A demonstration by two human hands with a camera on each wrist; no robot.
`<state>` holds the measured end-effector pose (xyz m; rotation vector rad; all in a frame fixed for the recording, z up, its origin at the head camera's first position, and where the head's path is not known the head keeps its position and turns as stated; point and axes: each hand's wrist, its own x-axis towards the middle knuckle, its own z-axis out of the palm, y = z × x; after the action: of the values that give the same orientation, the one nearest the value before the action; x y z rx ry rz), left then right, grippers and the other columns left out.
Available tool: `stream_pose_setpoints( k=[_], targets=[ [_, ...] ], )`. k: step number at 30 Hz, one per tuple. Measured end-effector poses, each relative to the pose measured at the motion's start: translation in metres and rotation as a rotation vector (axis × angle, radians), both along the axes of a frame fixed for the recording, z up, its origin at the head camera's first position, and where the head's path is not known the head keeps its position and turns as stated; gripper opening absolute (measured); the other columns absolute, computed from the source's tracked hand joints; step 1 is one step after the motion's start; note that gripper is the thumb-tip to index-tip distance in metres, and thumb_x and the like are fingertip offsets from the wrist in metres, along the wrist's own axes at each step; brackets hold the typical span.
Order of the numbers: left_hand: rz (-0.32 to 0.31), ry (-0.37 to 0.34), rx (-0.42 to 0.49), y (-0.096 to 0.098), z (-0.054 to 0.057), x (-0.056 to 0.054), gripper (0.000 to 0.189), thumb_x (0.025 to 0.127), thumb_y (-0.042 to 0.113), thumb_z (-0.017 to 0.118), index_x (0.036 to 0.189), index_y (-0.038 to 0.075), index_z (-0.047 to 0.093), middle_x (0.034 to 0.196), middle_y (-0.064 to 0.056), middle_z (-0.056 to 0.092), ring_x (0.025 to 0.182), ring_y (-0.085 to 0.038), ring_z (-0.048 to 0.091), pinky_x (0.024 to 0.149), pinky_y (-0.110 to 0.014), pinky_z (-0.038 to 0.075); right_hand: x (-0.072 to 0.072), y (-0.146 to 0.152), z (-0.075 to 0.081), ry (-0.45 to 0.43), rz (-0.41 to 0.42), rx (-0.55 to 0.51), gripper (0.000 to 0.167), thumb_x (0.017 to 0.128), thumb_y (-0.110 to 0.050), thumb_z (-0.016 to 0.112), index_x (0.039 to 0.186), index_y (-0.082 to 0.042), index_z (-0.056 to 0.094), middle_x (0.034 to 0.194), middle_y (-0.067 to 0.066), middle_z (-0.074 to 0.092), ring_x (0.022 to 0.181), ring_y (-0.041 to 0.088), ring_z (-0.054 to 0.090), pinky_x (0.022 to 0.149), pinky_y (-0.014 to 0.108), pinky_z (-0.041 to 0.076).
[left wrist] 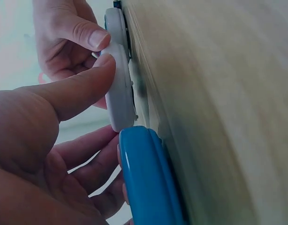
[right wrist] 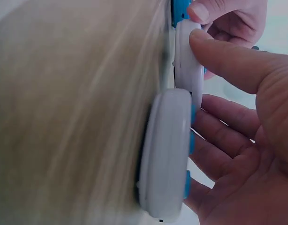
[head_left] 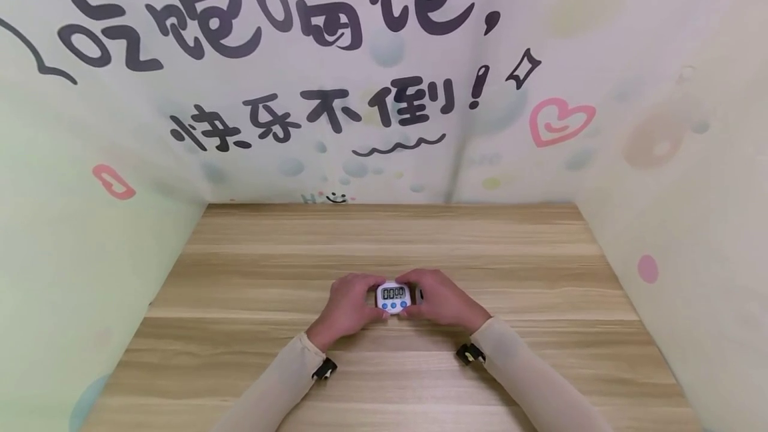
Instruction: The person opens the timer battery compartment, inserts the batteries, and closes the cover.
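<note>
A white digital kitchen timer [head_left: 393, 299] with a grey screen showing zeros and blue buttons sits between both hands, close over the wooden table. My left hand [head_left: 351, 302] pinches its left side, thumb on the near edge and fingers at the far edge. From the other side, my right hand [head_left: 443, 299] pinches it the same way. Beneath the left hand stands a blue rounded device [left wrist: 146, 178], hidden from the head view. Under the right hand lies another white timer [right wrist: 167, 154] with blue buttons, mostly covered by that hand in the head view.
The wood-grain table [head_left: 384, 239] meets a printed back wall [head_left: 384, 172] with large dark characters. Pale side walls [head_left: 660, 185] close it in at left and right. A small black wrist device [head_left: 325, 369] is strapped at each sleeve cuff.
</note>
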<state>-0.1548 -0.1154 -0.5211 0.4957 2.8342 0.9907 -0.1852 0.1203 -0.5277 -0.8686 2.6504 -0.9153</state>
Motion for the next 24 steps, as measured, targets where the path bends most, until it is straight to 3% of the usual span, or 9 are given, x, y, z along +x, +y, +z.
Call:
stream_pose_setpoints(
  k=[8,19,24],
  targets=[
    [-0.017,-0.013,-0.047,-0.001,0.001,0.001,0.061,0.077,0.026,0.096,0.131,0.008,0.073,0.133,-0.009,0.074,0.123,-0.032,0.065,0.110,-0.061,0.045,0.001,-0.006,0.000,-0.004,-0.008,0.059,0.062,0.081,-0.032,0.094,0.134,-0.011,0.071,0.127,0.003,0.075,0.111,0.018,0.068,0.101,0.041,0.059],
    [-0.046,-0.025,-0.037,-0.005,-0.001,-0.001,0.065,0.079,0.027,0.094,0.136,0.007,0.069,0.136,-0.011,0.072,0.127,-0.034,0.064,0.116,-0.061,0.044,0.002,-0.005,0.000,0.038,0.002,0.077,0.060,0.085,-0.035,0.091,0.134,-0.010,0.069,0.127,0.002,0.074,0.110,0.016,0.067,0.100,0.040,0.059],
    [0.010,-0.052,0.017,-0.020,0.005,0.006,0.065,0.081,0.025,0.093,0.139,0.007,0.067,0.140,-0.013,0.069,0.133,-0.037,0.061,0.117,-0.060,0.047,0.002,-0.010,0.002,0.072,0.012,0.061,0.056,0.090,-0.037,0.085,0.136,-0.011,0.068,0.130,0.002,0.073,0.112,0.015,0.067,0.101,0.040,0.059]
  ],
)
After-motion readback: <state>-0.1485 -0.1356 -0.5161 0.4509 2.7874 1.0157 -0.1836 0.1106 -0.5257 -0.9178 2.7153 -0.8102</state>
